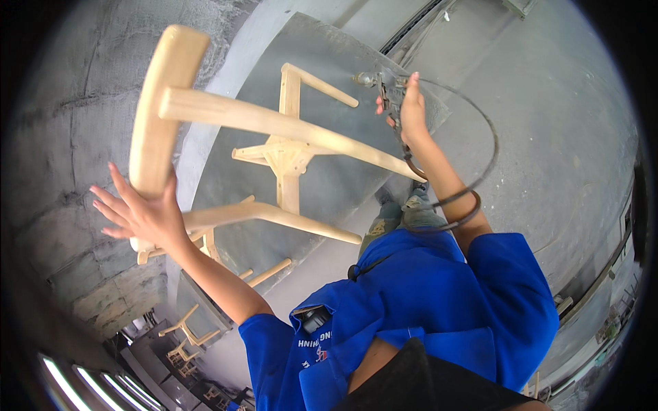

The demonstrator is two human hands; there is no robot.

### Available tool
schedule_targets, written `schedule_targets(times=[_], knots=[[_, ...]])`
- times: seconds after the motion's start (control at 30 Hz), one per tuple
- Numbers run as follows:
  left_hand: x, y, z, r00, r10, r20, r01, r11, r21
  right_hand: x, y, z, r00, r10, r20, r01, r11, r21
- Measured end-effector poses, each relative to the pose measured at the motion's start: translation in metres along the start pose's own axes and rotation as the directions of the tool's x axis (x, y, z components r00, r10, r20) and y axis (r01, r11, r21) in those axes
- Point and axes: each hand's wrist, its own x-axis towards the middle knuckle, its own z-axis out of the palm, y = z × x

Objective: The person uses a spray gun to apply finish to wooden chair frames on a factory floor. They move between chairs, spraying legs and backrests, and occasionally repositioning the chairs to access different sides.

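A pale, unpainted wooden chair frame (288, 133) with a broad curved top rail (168, 75) fills the left and middle of the view. My left hand (144, 216) lies against that rail near its lower end, fingers spread and the thumb on the rail's other side. To the right of the frame, my right hand (411, 113) is closed around a metal spray gun (392, 96), its nozzle toward the chair. A faint haze shows by the nozzle. From the gun a dark hose (495, 137) loops down over my right forearm. My fingers partly hide the gun's grip.
Beneath the chair is a grey sheet-like surface (240, 171). A rough grey wall (55, 137) rises at the left. Several more wooden chair frames (185, 329) stand at the lower left, near strip lights (65, 383). Concrete floor (548, 137) stretches to the right.
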Motion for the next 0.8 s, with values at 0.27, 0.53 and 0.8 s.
schedule_targets(times=[0.27,0.53,0.8], knots=[[-0.126,-0.022,0.131,0.936,-0.247,0.253,0.229,0.968,0.1,0.023,0.09,-0.06,0.955,0.174,-0.241,-0.186,0.982,-0.026],[-0.447,0.094,0.083,0.629,-0.138,0.765,0.669,0.598,-0.442,-0.077,0.173,-0.212,0.891,0.277,-0.361,-0.36,0.914,-0.188],[-0.464,0.078,0.116,0.671,-0.28,0.686,0.701,0.539,-0.466,-0.198,0.237,-0.153,0.85,0.435,-0.296,-0.525,0.738,-0.423]])
